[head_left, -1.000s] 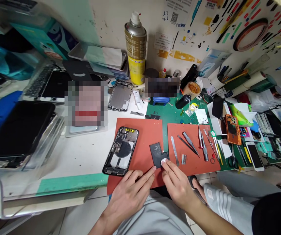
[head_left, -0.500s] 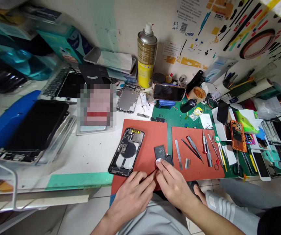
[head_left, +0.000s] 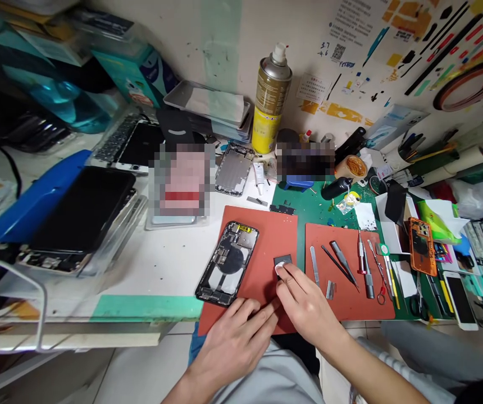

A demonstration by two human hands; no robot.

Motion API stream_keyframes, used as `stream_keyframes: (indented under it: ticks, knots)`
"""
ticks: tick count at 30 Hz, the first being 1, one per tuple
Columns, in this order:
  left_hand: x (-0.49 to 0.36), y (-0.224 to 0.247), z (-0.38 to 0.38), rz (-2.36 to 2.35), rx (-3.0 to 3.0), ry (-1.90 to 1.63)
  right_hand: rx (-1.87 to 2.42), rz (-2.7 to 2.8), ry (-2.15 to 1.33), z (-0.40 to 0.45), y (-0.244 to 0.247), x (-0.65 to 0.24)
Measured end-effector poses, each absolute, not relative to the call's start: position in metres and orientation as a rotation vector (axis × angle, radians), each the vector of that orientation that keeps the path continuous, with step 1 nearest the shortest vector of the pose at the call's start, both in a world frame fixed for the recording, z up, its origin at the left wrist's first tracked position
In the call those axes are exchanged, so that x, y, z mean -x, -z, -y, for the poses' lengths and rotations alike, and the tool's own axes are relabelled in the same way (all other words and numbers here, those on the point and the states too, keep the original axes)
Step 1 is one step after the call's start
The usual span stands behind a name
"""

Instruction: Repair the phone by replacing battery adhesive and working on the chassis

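My right hand (head_left: 306, 303) pinches a small white pad (head_left: 281, 269), perhaps cotton or cloth, against a flat black phone battery (head_left: 283, 260). Most of the battery is hidden under the fingers, with its far end showing. My left hand (head_left: 241, 336) is closed at the mat's near edge, its fingertips close to the right hand; what they hold, if anything, is hidden. Left of the battery, an opened phone (head_left: 228, 262) lies with its inner parts and a round dark coil exposed. Both rest on a reddish-brown mat (head_left: 264, 235).
On the right mat lie a flat metal spudger (head_left: 314, 264), tweezers (head_left: 340, 266) and screwdrivers (head_left: 368, 280). A spray can (head_left: 270, 101) stands by the wall. Stacked phone parts (head_left: 81, 213) are at left, an orange phone (head_left: 422, 246) and a white phone (head_left: 459, 300) at right.
The view has shifted, so the bench appears farther right. My right hand with the white pad has moved up along the battery and covers more of it. My left hand stays near the mat edge.
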State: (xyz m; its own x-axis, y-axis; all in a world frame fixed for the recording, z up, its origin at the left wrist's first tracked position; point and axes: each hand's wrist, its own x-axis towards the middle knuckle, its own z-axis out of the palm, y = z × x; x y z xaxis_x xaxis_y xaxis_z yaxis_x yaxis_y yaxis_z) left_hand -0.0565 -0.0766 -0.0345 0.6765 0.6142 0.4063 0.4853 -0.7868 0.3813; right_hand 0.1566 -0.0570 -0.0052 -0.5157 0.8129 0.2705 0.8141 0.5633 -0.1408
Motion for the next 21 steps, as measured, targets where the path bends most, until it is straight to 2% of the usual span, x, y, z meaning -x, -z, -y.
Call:
stream_keyframes:
  ticks: [21]
  knots:
    - [0.0563, 0.0362, 0.0787, -0.92, -2.612, -0.798, 1.385, 2.498, -0.06, 0.0541, 0.0047, -0.151]
